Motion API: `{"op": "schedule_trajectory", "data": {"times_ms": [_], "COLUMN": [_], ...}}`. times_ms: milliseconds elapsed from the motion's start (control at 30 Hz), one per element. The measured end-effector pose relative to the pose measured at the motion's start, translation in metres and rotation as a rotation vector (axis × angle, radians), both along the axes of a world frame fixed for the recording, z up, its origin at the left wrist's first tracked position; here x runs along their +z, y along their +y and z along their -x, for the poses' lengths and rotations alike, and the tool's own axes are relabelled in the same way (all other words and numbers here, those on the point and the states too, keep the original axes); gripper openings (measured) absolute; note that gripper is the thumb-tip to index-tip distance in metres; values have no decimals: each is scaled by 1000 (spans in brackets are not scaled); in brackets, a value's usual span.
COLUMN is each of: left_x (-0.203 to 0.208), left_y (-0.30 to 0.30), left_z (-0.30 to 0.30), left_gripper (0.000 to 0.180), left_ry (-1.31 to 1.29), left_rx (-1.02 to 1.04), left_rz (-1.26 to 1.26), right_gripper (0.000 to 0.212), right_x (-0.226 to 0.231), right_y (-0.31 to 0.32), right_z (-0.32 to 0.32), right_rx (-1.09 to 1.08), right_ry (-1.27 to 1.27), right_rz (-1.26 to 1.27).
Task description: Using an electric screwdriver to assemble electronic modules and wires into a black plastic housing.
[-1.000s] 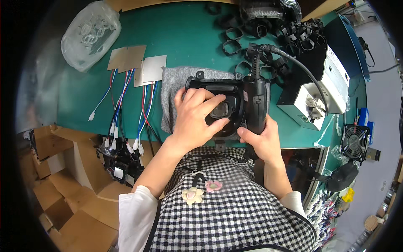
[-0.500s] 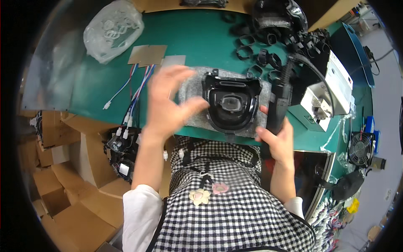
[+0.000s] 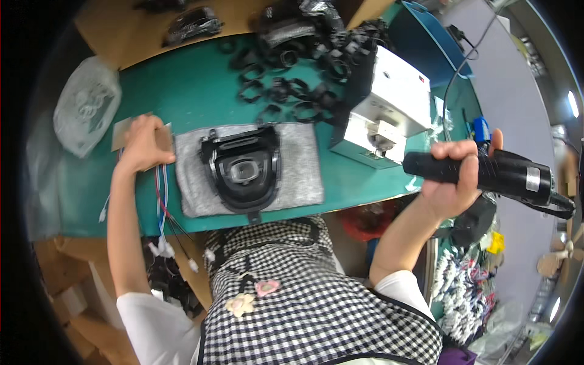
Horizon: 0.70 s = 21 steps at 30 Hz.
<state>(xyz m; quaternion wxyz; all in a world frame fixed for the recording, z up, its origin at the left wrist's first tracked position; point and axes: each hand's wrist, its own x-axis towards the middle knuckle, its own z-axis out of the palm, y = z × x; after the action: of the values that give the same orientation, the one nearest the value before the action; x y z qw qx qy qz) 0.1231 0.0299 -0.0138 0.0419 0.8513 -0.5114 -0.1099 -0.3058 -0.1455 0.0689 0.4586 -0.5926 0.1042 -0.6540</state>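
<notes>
On the left of the green bench, my left hand lies over thin grey plates with coloured wires trailing from them. Its thumb stands apart from its bent fingers; their contact with the plates is partly hidden. My right hand, raised at the right, is wrapped round a black cylindrical power tool, probably an electric screwdriver, with a cord at its far right end. Between the hands a black plastic housing with a clear lens in its middle sits on a folded grey cloth.
Several black rings and brackets lie scattered behind the cloth. A white box-shaped machine stands at the right, with a blue bin behind. A clear plastic bag is at the far left. Cardboard boxes stand below left.
My left hand has moved left, from beside the housing onto the plates. My right hand has swung the tool outward to the right, away from the housing. The view has also shifted to the right.
</notes>
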Motion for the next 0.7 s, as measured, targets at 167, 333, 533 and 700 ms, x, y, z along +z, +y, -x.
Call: {"op": "schedule_trajectory", "data": {"times_ms": [167, 333, 533, 700], "left_x": [15, 17, 54, 50], "left_y": [19, 62, 64, 3], "left_z": [-12, -11, 36, 138], "left_gripper": [63, 68, 72, 74], "left_ry": [184, 386, 1181, 530], "left_rx": [84, 224, -60, -107], "left_rz": [436, 959, 1294, 662], "right_gripper": [66, 79, 81, 71], "right_x": [-3, -17, -16, -2], "right_y": [-11, -17, -36, -20], "right_z": [-19, -20, -26, -45], "right_rx": [-205, -46, 372, -51], "right_ry": [11, 17, 147, 302], "right_rz": [35, -6, 74, -221]}}
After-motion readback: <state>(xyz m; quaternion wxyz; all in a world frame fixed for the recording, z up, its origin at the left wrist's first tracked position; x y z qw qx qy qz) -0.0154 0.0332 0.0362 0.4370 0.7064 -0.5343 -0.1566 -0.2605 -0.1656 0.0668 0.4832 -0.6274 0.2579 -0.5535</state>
